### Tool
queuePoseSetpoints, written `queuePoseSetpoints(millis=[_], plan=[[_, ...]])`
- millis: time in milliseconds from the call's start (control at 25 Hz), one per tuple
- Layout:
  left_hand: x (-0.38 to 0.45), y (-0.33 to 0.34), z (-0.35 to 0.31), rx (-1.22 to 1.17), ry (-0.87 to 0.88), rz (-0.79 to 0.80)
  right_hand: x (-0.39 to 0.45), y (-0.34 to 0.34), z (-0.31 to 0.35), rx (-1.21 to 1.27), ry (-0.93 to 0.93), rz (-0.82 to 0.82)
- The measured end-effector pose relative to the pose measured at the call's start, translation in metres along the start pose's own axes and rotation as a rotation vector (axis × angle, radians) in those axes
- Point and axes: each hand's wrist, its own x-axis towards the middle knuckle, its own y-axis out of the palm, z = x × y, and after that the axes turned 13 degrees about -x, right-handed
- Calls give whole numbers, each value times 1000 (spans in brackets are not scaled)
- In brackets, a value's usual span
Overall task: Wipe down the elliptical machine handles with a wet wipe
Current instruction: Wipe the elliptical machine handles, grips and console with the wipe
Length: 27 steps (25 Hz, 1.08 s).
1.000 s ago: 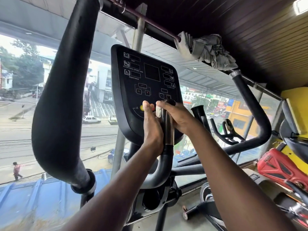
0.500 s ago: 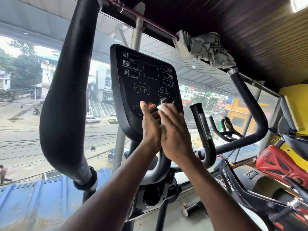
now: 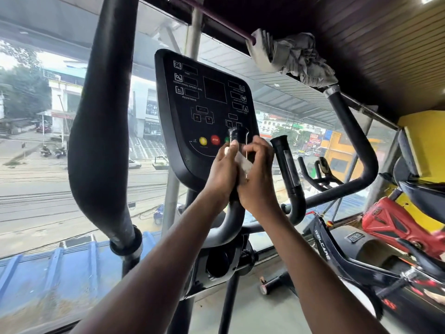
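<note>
The elliptical's short left inner handle (image 3: 237, 135) rises in front of the black console (image 3: 204, 112). My left hand (image 3: 222, 171) and my right hand (image 3: 256, 174) are both wrapped around this handle just below its tip. A white wet wipe (image 3: 243, 163) is pressed against the handle between my hands. The matching right inner handle (image 3: 287, 169) stands free a little to the right. The large black moving arm handle (image 3: 101, 131) fills the left of the view. The right moving arm (image 3: 354, 145) curves behind.
A grey cloth (image 3: 293, 56) is bundled on the rail overhead. A red and black machine (image 3: 397, 225) and a black frame marked WELCARE (image 3: 322, 244) stand at the right. A large window (image 3: 36, 165) overlooks a street ahead.
Both hands have slid down the inner handle, leaving its tip bare, and the white wipe now shows between them. The view has shifted slightly.
</note>
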Motion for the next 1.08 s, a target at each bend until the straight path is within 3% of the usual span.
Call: queuePoseSetpoints(millis=[200,320,560,640,760,880,1000,1080], plan=[[10,8,-1,428,96,-54,-26,-2,-5,453,459,126],[16,20,-14,576,182,-34,-40,9,6,584,673,217],[-15,-3,12,773,251,64,-19,2,12,945,803,256],[-4,2,6,792,242,55,-23,8,14,941,826,146],[17,13,-6,640,154,-22,-25,11,10,816,862,58],[10,8,4,568,135,-51,-30,14,6,719,825,24],[1,-2,17,550,152,-41,-32,7,2,283,363,-222],[0,-3,16,458,153,-38,-26,2,-1,122,79,-231]])
